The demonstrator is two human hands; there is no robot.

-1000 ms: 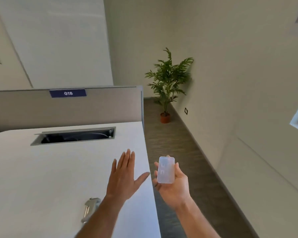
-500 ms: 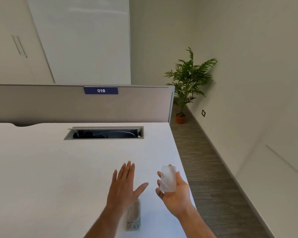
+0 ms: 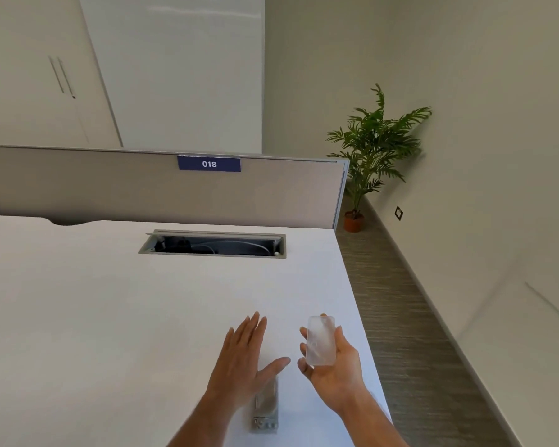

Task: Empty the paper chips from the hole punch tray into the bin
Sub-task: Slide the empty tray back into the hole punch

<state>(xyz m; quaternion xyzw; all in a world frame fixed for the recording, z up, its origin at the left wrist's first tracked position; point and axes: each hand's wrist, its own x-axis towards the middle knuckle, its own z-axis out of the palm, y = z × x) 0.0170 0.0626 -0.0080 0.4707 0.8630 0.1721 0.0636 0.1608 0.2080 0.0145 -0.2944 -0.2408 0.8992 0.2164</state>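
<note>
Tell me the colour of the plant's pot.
Terracotta orange pot, seen in the head view, its only one.

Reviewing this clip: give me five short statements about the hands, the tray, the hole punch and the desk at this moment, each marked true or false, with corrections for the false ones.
1. The right hand holds the clear plastic tray. True.
2. The left hand grips the hole punch. False: it is open with fingers spread, over the punch.
3. The hole punch lies on the white desk. True.
4. A bin stands beside the potted plant. False: no bin is in view.
5. The label on the divider reads 081. False: it reads 018.
</note>
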